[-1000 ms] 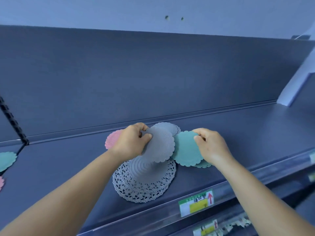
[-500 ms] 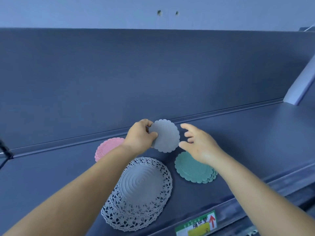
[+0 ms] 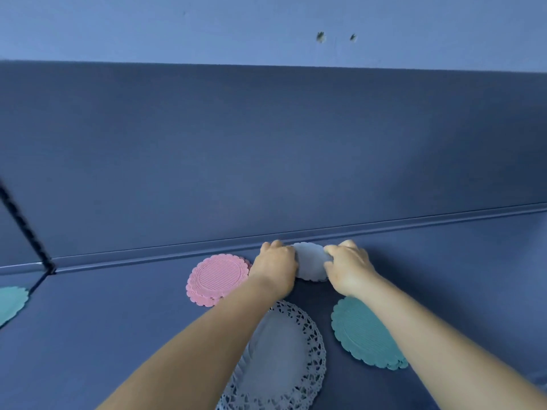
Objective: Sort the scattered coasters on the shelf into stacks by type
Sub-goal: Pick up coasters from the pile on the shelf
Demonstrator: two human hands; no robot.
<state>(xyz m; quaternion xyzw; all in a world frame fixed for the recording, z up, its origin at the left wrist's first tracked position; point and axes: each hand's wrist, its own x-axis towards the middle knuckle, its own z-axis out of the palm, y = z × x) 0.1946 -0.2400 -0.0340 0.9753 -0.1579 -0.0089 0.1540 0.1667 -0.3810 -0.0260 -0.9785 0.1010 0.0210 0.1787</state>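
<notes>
Both hands, left hand (image 3: 276, 266) and right hand (image 3: 346, 266), are pinching the grey coaster (image 3: 310, 261) lying between them, far on the shelf (image 3: 118, 335).

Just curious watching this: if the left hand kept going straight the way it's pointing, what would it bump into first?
Probably the raised ridge at the shelf's back, just beyond the left hand; depth is hard to judge.
</notes>
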